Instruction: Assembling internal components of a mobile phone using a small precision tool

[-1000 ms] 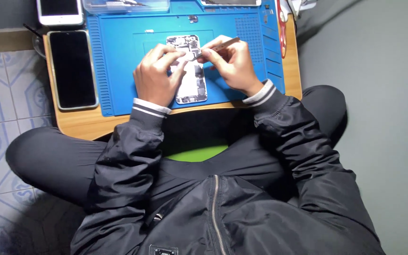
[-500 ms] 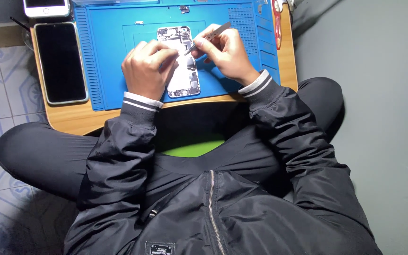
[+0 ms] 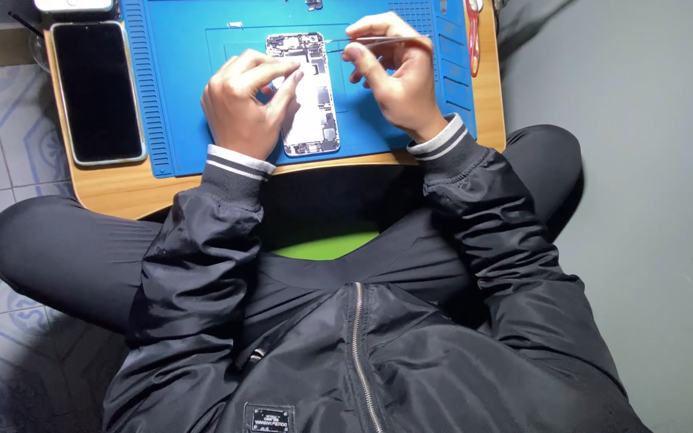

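An opened phone body [image 3: 313, 104] with its inner parts showing lies on a blue work mat [image 3: 186, 72]. My left hand [image 3: 246, 103] rests on the phone's left edge, fingers curled against it. Over the phone's upper right corner, my right hand [image 3: 395, 76] pinches thin metal tweezers [image 3: 362, 40]. The tweezer tips point left toward the top of the phone. Both sleeves are black with striped cuffs.
The mat lies on a small wooden table [image 3: 122, 188] over my crossed legs. A black phone [image 3: 96, 90] lies screen up at the mat's left, and a white device [image 3: 74, 5] peeks in above it. Red-handled tool [image 3: 472, 32] sits at the mat's right edge. Tiled floor left, grey floor right.
The view has shifted, so the table sits higher in frame. My right hand has lifted slightly off the phone with the tweezers. My left hand stays on the phone.
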